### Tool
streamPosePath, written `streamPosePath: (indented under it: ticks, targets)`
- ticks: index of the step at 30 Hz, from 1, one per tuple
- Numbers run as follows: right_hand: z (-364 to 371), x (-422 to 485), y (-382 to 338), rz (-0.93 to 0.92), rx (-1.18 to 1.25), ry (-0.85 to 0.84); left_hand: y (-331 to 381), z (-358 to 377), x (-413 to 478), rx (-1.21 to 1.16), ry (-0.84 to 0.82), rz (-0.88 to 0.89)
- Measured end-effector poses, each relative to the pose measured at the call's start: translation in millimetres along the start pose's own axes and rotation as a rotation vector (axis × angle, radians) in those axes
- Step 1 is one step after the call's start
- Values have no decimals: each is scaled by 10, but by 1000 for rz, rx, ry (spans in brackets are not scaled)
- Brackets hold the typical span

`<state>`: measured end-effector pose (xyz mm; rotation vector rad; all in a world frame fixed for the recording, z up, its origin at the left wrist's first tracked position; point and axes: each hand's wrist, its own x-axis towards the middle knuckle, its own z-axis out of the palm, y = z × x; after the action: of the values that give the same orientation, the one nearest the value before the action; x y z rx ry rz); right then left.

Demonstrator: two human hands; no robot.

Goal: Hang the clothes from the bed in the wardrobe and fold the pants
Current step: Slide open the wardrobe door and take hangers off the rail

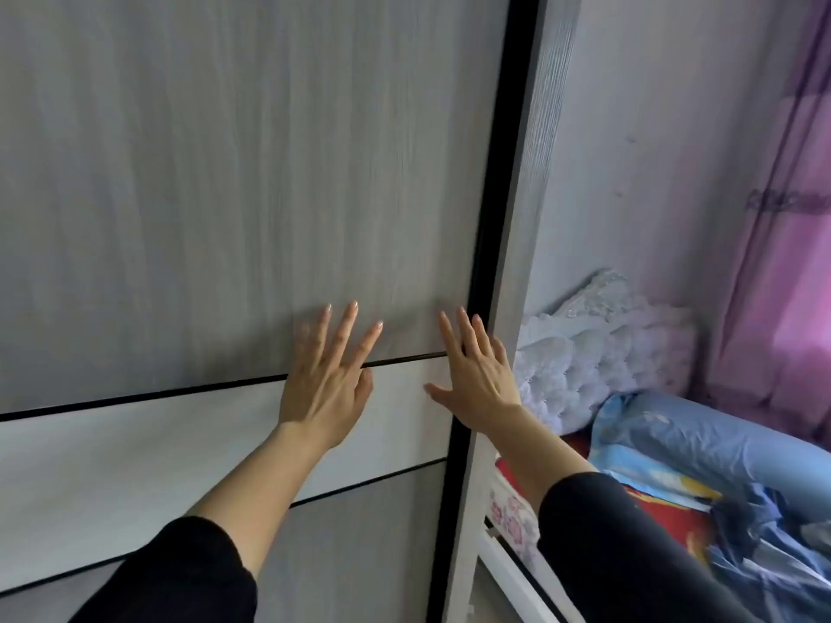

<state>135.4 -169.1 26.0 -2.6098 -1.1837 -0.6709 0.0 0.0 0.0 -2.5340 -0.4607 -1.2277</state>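
Two hands lie flat on the wardrobe door [225, 173]. The fingers are straight and spread. They press the wood and hold nothing.

The left hand [326, 379] sits over the thin dark line where the grey part meets the pale band [135, 447]. The right hand [479, 375] is just beside the black strip [490, 218] at the door's right edge, so it is the nearer hand to that edge. The door is tall and stands up straight.

I think the door has to slide left to open, away from that strip. Both hands look set to push it that way.

The bed [503, 550] is low on the right, next to the wardrobe. Blue cloth things [674, 438] lie on it. I cannot tell which of them are clothes. Nothing is hung up yet.
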Motion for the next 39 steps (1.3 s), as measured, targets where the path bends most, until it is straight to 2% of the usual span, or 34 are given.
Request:
streamPosePath:
  ticks: [3, 6, 14, 18, 27, 39]
  targets:
    - [104, 214, 24, -175, -124, 103, -24, 164, 62, 100, 104, 69]
    - [196, 403, -6, -331, -226, 183, -98, 358, 71, 210, 137, 96]
    - [372, 647, 146, -530, -249, 363, -253, 574, 65, 380, 309, 108]
    - [397, 689, 168, -579, -217, 442, -275, 582, 75, 440, 327, 118]
    - [465, 739, 44, -630, -152, 453, -430, 528, -3, 498, 339, 130]
    - [456, 711, -752, -768, -84, 565, -1147, 140, -418, 553, 266, 106]
